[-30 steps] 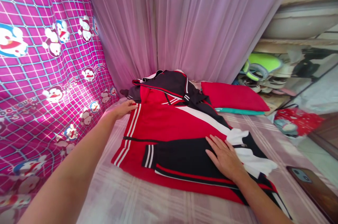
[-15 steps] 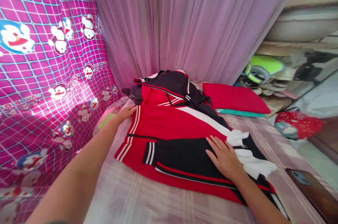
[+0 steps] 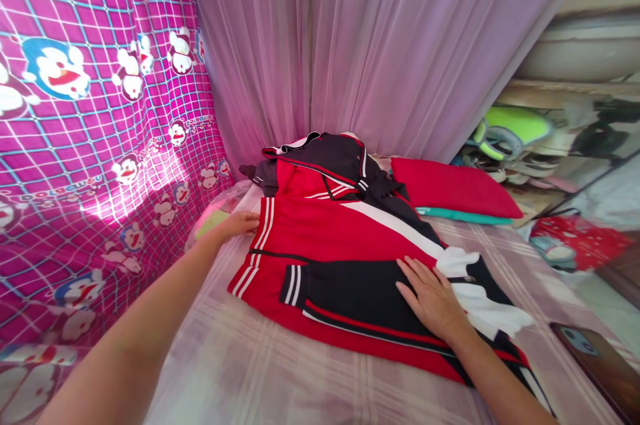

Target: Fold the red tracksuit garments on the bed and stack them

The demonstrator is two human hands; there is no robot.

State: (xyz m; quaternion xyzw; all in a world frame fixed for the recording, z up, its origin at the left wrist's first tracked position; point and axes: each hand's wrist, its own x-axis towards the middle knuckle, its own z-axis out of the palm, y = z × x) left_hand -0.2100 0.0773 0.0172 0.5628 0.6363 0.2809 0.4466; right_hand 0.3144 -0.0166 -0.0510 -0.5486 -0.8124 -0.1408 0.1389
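A red, black and white zip jacket (image 3: 325, 231) lies spread on the bed, its striped hem toward the left. One black sleeve (image 3: 350, 285) with a white-striped cuff is folded across its body. My right hand (image 3: 429, 295) rests flat on this sleeve, fingers stretched out. At the hem's left edge is my left hand (image 3: 242, 223), its fingertips by the white stripes and loosely bent; no cloth shows gripped in them. The white collar part (image 3: 480, 301) of the jacket lies rumpled past my right hand.
Behind the jacket is a heap of dark and red clothing (image 3: 320, 158) against the purple curtain (image 3: 370, 45). A folded red cloth item (image 3: 450, 188) sits over a teal one. A phone (image 3: 595, 358) lies at the right; shelves (image 3: 555, 88) stand beyond. Pink patterned cloth (image 3: 125, 131) hangs left.
My left hand has slid a little along the hem toward me and back off its stripes. My right hand stays on the sleeve. The whole view has shifted slightly.
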